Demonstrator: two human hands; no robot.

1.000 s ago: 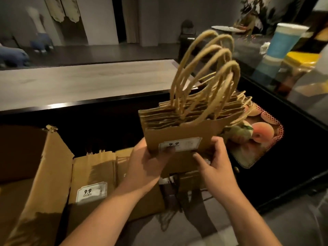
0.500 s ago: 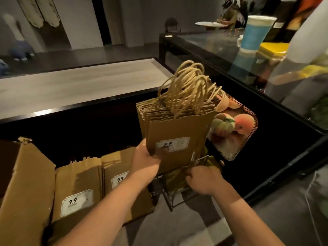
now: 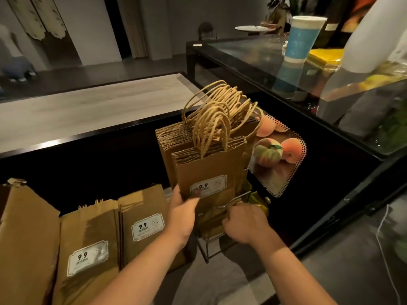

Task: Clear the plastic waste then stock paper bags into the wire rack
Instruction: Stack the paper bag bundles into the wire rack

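A thick stack of brown paper bags (image 3: pixel 209 166) with twisted rope handles and a white "9.9" label stands upright, its lower end inside the black wire rack (image 3: pixel 207 245). My left hand (image 3: pixel 182 208) grips the stack at its lower left, thumb across the label. My right hand (image 3: pixel 244 223) curls around the rack's top front wire. More labelled paper bags (image 3: pixel 141 225) stand to the left of the rack.
An open cardboard box flap (image 3: pixel 26 238) is at the far left. A tray with peaches (image 3: pixel 295 164) lies behind the rack on the black counter. A glass-topped case (image 3: pixel 264 56) with a blue-and-white cup (image 3: pixel 304 38) stands at right.
The stack has come down from mid-air into the wire rack. My right hand let go of the bags and took hold of the rack's wire.
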